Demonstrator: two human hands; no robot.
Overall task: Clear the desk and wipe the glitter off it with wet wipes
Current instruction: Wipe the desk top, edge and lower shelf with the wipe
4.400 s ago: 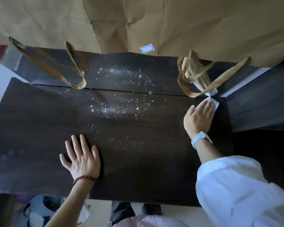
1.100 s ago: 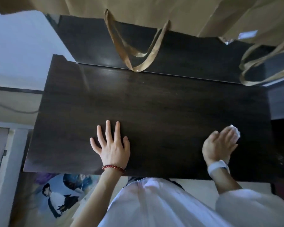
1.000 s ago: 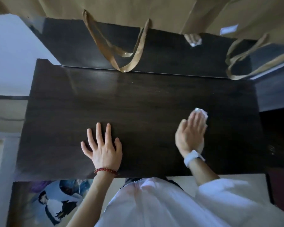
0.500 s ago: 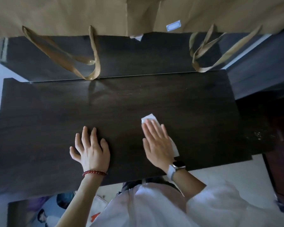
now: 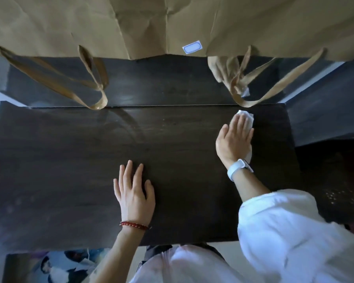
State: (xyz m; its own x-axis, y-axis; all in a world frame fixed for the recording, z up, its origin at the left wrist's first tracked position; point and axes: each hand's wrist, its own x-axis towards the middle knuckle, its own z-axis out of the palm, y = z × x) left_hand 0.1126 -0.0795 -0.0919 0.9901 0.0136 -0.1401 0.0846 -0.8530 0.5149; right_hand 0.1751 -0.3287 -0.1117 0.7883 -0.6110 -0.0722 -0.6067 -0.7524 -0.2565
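Observation:
A dark wooden desk [image 5: 70, 164] fills the middle of the view, its top showing faint wet streaks and no glitter patch. My right hand [image 5: 234, 139], with a white watch on the wrist, lies flat on a white wet wipe [image 5: 248, 117] at the desk's far right corner. The wipe's edges stick out past the fingertips and beside the wrist. My left hand [image 5: 134, 193], with a red bead bracelet, rests flat near the front middle of the desk, fingers spread, holding nothing.
Brown paper bags [image 5: 172, 23] hang along the back, their handles [image 5: 94, 92] drooping onto a glossy dark back panel [image 5: 161, 82]. A lower dark surface [image 5: 333, 197] at the right carries scattered glitter specks. A picture [image 5: 55, 268] lies below the front edge.
Four seconds ago glitter covered the desk's middle; it is gone now. In the last half second my right hand slid the wipe from the front middle to the far right corner. My left hand stayed put.

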